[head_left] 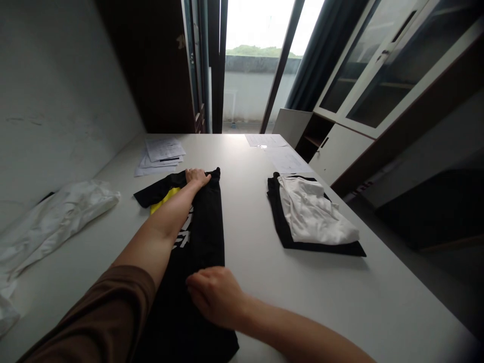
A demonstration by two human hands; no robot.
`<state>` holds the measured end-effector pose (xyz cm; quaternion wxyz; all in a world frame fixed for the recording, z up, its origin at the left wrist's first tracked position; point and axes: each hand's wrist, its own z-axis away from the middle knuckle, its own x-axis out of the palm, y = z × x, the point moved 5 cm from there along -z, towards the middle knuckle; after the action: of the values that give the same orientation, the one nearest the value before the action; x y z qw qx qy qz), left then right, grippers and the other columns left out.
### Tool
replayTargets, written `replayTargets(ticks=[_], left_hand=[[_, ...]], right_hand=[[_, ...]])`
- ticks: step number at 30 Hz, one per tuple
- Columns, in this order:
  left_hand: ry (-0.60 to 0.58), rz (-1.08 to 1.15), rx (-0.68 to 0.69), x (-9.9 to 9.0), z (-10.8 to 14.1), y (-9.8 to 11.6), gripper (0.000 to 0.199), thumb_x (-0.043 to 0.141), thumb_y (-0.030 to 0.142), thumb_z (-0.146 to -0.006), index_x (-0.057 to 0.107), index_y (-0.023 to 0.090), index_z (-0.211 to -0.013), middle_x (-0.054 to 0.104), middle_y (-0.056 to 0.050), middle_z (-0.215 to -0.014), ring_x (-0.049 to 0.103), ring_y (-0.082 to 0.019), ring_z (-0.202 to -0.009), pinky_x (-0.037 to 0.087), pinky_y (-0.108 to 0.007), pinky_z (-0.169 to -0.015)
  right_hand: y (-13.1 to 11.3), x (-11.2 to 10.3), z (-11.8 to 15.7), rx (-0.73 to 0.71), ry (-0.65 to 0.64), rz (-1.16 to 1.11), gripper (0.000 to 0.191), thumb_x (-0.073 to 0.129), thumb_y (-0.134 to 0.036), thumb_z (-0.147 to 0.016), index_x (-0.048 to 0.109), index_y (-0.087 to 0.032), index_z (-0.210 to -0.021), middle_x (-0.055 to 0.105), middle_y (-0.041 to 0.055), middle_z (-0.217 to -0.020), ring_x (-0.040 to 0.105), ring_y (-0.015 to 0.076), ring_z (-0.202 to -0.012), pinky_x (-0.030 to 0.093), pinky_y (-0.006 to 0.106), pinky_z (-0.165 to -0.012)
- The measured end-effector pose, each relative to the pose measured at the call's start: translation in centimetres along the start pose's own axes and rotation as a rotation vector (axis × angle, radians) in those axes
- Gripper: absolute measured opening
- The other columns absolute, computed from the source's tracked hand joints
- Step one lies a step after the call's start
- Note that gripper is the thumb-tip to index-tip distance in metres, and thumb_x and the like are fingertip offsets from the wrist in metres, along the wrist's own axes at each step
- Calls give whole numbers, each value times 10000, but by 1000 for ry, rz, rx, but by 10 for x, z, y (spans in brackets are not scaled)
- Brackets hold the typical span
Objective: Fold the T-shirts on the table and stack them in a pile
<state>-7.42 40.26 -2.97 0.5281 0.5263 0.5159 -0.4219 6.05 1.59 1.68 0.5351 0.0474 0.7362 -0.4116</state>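
Lying lengthwise away from the person, a black shirt (pixel 207 227) covered part of the table (pixel 245 201). The left hand (pixel 197 176) rested at its far end, its grip unclear. The right hand (pixel 217 297), nearer the person, had its fingers curled together over the shirt's right edge; whether they pinched cloth could not be told. Folded clothes (pixel 317 212) lay well to the right.

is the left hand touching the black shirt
Touching. The head view shows the left hand resting on the black shirt near its far end, fingers against the cloth.
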Motion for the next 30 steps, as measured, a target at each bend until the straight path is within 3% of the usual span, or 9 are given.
replayTargets(ticks=[4,7,11,15,19,22,25,28,30], left_hand=[[20,69,97,1,-4,16,512,588,602,-862,703,213,-1174,654,-178,-1289,527,-386,-1266,336,-536,-1095],[-48,134,189,8,-4,30,386,618,513,-881,694,239,-1141,687,-134,-1229,569,-349,-1225,355,-491,-1093],[19,305,41,9,-9,28,318,439,435,-1006,626,259,-1195,710,-117,-1180,639,-298,-1127,446,-406,-971],[23,394,-156,7,-17,15,280,415,406,-1023,613,252,-1148,714,-125,-1177,653,-287,-1098,465,-371,-901],[28,349,-134,1,-15,8,256,453,379,-1006,626,225,-1113,711,-156,-1141,628,-322,-1119,439,-422,-947],[145,201,26,-6,-6,7,285,520,368,-974,620,182,-1166,667,-200,-1214,508,-372,-1272,329,-499,-1073],[230,120,65,-11,5,-1,358,548,362,-955,603,142,-1232,582,-240,-1327,429,-412,-1316,293,-538,-1082],[259,129,193,-17,15,-1,345,509,330,-970,615,168,-1255,574,-208,-1330,446,-393,-1286,319,-522,-1059],[270,142,321,-21,26,3,302,489,298,-974,653,187,-1202,594,-179,-1294,468,-369,-1264,327,-505,-1061]], right_hand=[[51,-15,-15,246,243,153,192,524,-282,-993,637,-237,-1142,663,74,-1025,613,221,-950,462,317,-830],[78,-17,-17,381,307,265,344,611,-321,-957,571,-240,-1290,623,110,-1100,578,268,-1008,464,362,-859],[93,-18,-15,475,279,353,344,609,-251,-961,552,-250,-1300,627,104,-1067,571,268,-1002,449,366,-857],[95,-16,-17,469,199,362,231,519,-91,-959,606,-242,-1110,648,60,-994,585,219,-950,428,320,-835],[104,-21,-15,518,196,354,196,519,-67,-939,622,-217,-1009,648,59,-966,584,210,-928,431,312,-832],[98,-26,-14,418,239,332,172,520,-102,-951,640,-208,-1016,648,70,-1000,576,218,-966,442,328,-874],[69,-20,-12,130,232,286,154,547,-219,-980,656,-204,-1087,645,93,-1165,547,248,-1126,430,379,-992],[28,0,-4,-178,99,203,330,587,-431,-989,641,-213,-1231,573,105,-1396,454,277,-1336,340,451,-1151],[6,14,3,-287,-11,169,481,569,-553,-985,595,-232,-1343,492,106,-1517,370,284,-1439,265,494,-1212]])
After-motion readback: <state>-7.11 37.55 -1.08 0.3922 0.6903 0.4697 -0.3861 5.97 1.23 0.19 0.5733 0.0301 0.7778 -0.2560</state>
